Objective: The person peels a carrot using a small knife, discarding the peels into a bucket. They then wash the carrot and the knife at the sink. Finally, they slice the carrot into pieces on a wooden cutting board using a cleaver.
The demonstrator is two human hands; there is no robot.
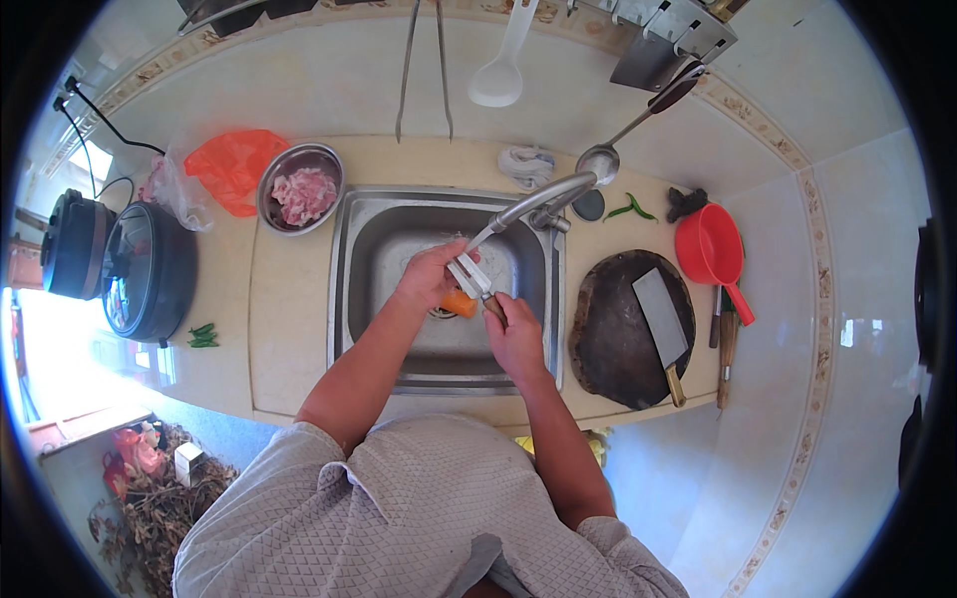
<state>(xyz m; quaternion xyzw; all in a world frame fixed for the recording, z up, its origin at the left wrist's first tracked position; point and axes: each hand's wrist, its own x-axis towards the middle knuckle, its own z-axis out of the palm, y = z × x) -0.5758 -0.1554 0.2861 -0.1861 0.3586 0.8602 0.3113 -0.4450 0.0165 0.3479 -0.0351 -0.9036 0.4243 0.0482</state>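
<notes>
Over a stainless steel sink [448, 362], my right hand [516, 336] grips the wooden handle of a metal peeler [470, 276]. The fingers of my left hand [435, 273] are at the peeler's metal head, under the running faucet [534, 196]; whether they grip it or only touch it cannot be told. Just below the head, an orange piece of carrot [458, 303] shows near the drain, partly hidden by my left hand. It cannot be told whether the carrot is held or lies in the sink.
Right of the sink, a cleaver [662, 318] lies on a round chopping board [613, 336], near a red dipper [710, 243] and green chilies [632, 208]. To the left are a steel bowl [266, 198] of raw meat, an orange plastic bag [230, 168] and a dark cooker [168, 269]. Utensils hang above.
</notes>
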